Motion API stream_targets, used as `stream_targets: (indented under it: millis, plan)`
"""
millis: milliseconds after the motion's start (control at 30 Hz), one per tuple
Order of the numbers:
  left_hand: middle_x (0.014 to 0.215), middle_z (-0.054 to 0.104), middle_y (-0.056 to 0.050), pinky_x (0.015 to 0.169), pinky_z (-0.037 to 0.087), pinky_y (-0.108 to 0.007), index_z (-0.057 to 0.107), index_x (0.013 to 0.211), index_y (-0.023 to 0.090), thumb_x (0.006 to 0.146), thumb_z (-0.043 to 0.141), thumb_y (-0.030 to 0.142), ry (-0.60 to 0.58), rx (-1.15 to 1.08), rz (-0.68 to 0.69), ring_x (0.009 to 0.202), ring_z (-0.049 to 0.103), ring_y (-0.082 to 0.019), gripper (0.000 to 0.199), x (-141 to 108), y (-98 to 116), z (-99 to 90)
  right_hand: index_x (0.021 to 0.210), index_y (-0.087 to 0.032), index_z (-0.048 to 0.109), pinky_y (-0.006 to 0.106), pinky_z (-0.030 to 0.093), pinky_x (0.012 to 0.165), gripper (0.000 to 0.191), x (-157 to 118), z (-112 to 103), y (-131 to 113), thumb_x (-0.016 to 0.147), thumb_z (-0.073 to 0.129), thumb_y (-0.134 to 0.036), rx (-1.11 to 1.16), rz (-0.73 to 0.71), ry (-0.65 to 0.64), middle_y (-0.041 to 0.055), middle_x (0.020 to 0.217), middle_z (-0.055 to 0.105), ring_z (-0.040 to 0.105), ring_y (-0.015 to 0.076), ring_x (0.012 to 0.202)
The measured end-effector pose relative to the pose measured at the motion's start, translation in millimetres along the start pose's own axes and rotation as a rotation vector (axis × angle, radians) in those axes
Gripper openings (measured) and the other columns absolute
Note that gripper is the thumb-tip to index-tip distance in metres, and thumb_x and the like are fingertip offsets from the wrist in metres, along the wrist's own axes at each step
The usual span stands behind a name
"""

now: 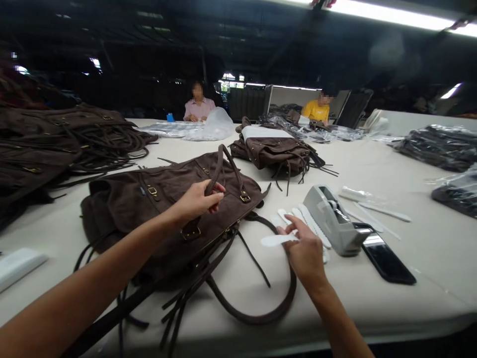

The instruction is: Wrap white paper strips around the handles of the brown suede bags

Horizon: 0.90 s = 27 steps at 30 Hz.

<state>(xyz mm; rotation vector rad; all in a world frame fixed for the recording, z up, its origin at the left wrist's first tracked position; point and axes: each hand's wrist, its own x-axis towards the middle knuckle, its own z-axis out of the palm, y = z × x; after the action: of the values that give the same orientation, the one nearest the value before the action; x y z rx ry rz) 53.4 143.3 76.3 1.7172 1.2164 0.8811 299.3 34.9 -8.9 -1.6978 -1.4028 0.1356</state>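
A dark brown handbag [175, 194] with brass buckles lies on its side on the table in front of me. My left hand [203, 199] is closed around its upper handle [219, 171], holding that loop up off the bag. The other handle [257, 318] lies curved on the table near the front. Between the fingers of my right hand [303, 248] is a white strip with a rounded end [275, 240], pointing toward the bag. Just behind that hand, several similar white strips [311, 223] lie beside a grey tape dispenser [331, 219].
A black phone [389, 258] lies right of the dispenser. Brown bags are piled at left [55, 134], and more bags [276, 149] are stacked behind mine. Plastic-wrapped bags [441, 144] sit at right. Two people [199, 107] [316, 110] are across the table.
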Motion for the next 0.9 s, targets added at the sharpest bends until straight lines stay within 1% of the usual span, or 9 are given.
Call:
stream_targets:
  millis: [67,100,167,267,400,500,600,733,900]
  plan:
    - [0.061,0.058,0.002,0.054,0.046,-0.023,0.061,0.081,0.014,0.070,0.065,0.027,-0.017,-0.028,0.001,0.054,0.054,-0.011,0.018,14.1,-1.8,11.4,0.097,-0.019,0.070,0.032,0.046,0.077,0.021,2.0,11.3,-22.0,0.083,0.057,-0.027,0.150,-0.112,-0.135,0.0068,0.086,0.069,0.063,0.0214,0.079]
    - [0.061,0.059,0.001,0.054,0.046,-0.022,0.062,0.077,0.013,0.069,0.067,0.026,-0.030,-0.030,-0.002,0.055,0.054,-0.010,0.016,21.5,-4.0,15.2,0.088,-0.019,0.070,0.030,0.046,0.075,0.015,3.6,19.6,-31.5,0.083,0.058,-0.028,0.198,-0.108,-0.236,0.0056,0.082,0.069,0.063,0.0204,0.077]
    - [0.062,0.062,0.000,0.051,0.044,-0.022,0.066,0.072,0.012,0.062,0.075,0.026,-0.090,-0.041,-0.026,0.055,0.054,-0.011,0.019,34.1,-11.1,18.9,0.076,-0.018,0.064,0.026,0.045,0.062,0.016,6.6,39.9,-44.2,0.081,0.062,-0.033,0.285,-0.001,-0.438,0.0016,0.068,0.063,0.060,0.0171,0.065]
    - [0.060,0.064,-0.003,0.047,0.043,-0.022,0.068,0.069,0.011,0.051,0.085,0.028,-0.163,-0.110,-0.097,0.053,0.055,-0.013,0.030,42.7,-28.1,16.9,0.081,-0.018,0.054,0.022,0.037,0.043,0.030,4.9,70.5,-48.4,0.072,0.071,-0.041,0.527,0.226,-0.613,-0.0052,0.060,0.051,0.047,0.0102,0.045]
    - [0.058,0.060,-0.002,0.050,0.046,-0.021,0.066,0.071,0.011,0.060,0.081,0.032,-0.076,-0.332,-0.184,0.053,0.056,-0.011,0.028,40.3,-55.9,7.6,0.096,-0.019,0.047,0.019,0.029,0.036,0.037,-5.4,89.2,-40.0,0.067,0.069,-0.026,0.834,0.419,-0.558,-0.0081,0.064,0.051,0.038,0.0061,0.037]
    - [0.063,0.060,-0.001,0.054,0.048,-0.020,0.064,0.078,0.011,0.066,0.075,0.025,0.011,-0.506,-0.221,0.057,0.059,-0.010,0.022,37.3,-69.7,0.0,0.094,-0.017,0.051,0.021,0.029,0.041,0.028,-7.6,85.9,-31.5,0.073,0.064,-0.030,0.817,0.440,-0.478,-0.0049,0.062,0.055,0.040,0.0075,0.041]
    - [0.065,0.061,-0.002,0.056,0.050,-0.020,0.063,0.081,0.009,0.068,0.072,0.017,0.036,-0.606,-0.239,0.059,0.061,-0.010,0.018,36.1,-74.7,-4.6,0.077,-0.016,0.057,0.023,0.033,0.050,0.020,-5.3,78.4,-26.8,0.079,0.060,-0.036,0.668,0.285,-0.477,-0.0031,0.058,0.050,0.043,0.0106,0.051]
    - [0.065,0.062,-0.003,0.055,0.050,-0.020,0.063,0.082,0.007,0.069,0.071,0.014,0.036,-0.659,-0.231,0.058,0.061,-0.011,0.016,33.7,-74.7,-5.0,0.061,-0.019,0.049,0.026,0.033,0.057,0.028,-4.9,73.7,-27.7,0.084,0.055,-0.033,0.502,-0.019,-0.496,-0.0022,0.058,0.047,0.042,0.0127,0.057]
    - [0.063,0.063,-0.004,0.053,0.050,-0.020,0.064,0.082,0.006,0.069,0.072,0.013,0.025,-0.682,-0.232,0.056,0.062,-0.012,0.016,30.9,-76.6,-3.7,0.057,-0.020,0.042,0.025,0.026,0.052,0.034,-8.4,72.0,-28.6,0.085,0.055,-0.034,0.516,-0.036,-0.619,-0.0036,0.054,0.039,0.035,0.0113,0.052]
